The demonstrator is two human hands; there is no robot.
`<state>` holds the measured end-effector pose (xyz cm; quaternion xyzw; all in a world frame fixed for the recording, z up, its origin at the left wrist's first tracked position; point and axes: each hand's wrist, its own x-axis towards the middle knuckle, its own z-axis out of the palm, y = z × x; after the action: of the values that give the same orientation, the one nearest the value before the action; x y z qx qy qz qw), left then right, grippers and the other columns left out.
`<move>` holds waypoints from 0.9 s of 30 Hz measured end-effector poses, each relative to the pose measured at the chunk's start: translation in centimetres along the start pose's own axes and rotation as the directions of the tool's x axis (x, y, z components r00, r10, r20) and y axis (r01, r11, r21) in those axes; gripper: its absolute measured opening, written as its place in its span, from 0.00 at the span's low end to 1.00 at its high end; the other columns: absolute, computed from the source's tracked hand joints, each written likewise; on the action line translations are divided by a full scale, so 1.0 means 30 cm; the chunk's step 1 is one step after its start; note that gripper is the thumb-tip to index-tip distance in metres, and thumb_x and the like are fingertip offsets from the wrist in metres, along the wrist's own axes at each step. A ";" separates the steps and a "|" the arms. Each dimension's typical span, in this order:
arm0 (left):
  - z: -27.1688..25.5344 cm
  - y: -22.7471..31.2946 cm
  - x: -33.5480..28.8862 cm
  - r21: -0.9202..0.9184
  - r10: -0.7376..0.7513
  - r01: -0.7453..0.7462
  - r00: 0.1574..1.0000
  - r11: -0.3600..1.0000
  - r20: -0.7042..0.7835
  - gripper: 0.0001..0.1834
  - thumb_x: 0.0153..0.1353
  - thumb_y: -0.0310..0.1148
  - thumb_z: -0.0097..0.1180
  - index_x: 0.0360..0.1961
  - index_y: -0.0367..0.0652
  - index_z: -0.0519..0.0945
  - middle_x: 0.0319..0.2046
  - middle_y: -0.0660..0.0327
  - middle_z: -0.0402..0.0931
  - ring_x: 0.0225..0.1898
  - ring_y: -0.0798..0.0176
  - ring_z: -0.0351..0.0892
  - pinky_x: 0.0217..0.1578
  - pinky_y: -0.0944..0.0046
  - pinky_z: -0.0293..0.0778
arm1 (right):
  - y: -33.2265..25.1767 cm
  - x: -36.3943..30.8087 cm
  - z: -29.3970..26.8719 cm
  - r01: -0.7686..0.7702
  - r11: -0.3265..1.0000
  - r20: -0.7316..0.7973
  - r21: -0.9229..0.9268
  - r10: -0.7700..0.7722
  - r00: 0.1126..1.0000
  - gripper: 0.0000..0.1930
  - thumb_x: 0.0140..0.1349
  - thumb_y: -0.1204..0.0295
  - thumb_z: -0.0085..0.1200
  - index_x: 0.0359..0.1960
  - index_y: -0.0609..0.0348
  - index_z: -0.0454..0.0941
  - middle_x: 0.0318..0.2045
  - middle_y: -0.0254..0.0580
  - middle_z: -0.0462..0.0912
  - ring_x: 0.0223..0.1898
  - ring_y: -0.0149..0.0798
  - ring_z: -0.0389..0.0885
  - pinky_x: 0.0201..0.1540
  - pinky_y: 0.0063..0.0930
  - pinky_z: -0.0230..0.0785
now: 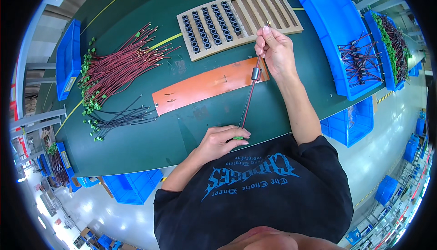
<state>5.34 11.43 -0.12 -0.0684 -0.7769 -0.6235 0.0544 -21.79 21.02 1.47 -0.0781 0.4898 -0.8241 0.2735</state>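
A red and black wire pair [246, 111] is stretched between my two hands at the near middle of the table. Close to the table's front edge, my left hand [221, 141] pinches the green connector [238, 137] at its lower end. Higher up, my right hand [277, 52] has its fingers closed round the other end, where small brass-coloured tips [268, 22] stick out above the thumb. A black cylindrical core [256, 74] sits round the wires, just below my right hand. Behind it lies an orange strip [191, 89] with small slots.
Beyond the strip stands a wooden rack [195, 56] with rows of black cores [215, 24] in its left part. To the left lie red wires [120, 68] and black wires [123, 117] with green connectors. A blue bin [325, 20] at right holds cored wires [360, 63].
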 end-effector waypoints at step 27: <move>-0.072 0.130 0.207 -0.453 -0.256 0.199 0.964 0.869 -0.068 0.18 0.75 0.32 0.52 0.60 0.32 0.75 0.33 0.61 0.77 0.26 0.76 0.64 0.28 0.74 0.62 | -0.188 -0.244 0.182 0.242 0.953 0.340 -0.182 -0.170 0.925 0.13 0.77 0.72 0.48 0.38 0.70 0.80 0.24 0.42 0.84 0.24 0.30 0.85 0.23 0.21 0.76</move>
<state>-0.09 10.38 5.15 0.0525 -0.6124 -0.7887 0.0125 -15.59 22.81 10.05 -0.2923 0.5162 -0.7652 0.2503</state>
